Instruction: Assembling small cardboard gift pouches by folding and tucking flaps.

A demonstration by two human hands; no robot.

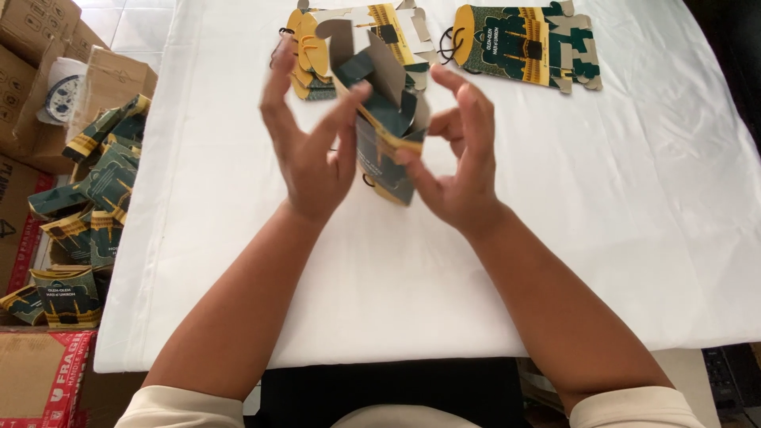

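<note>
Both hands are raised over a white-clothed table (555, 238). Between them is a small green-and-gold cardboard gift box (386, 135), partly folded, its grey inner flaps standing up. My left hand (311, 150) pinches its left side with thumb and fingers. My right hand (460, 158) grips its right side and lower edge. A black cord handle hangs from the box's lower left side.
Flat unfolded box blanks lie at the table's far edge: a stack (317, 47) behind my hands and one (527, 43) to the right. Left of the table, a pile of folded green-and-gold boxes (87, 214) sits among brown cartons (32, 47) on the floor.
</note>
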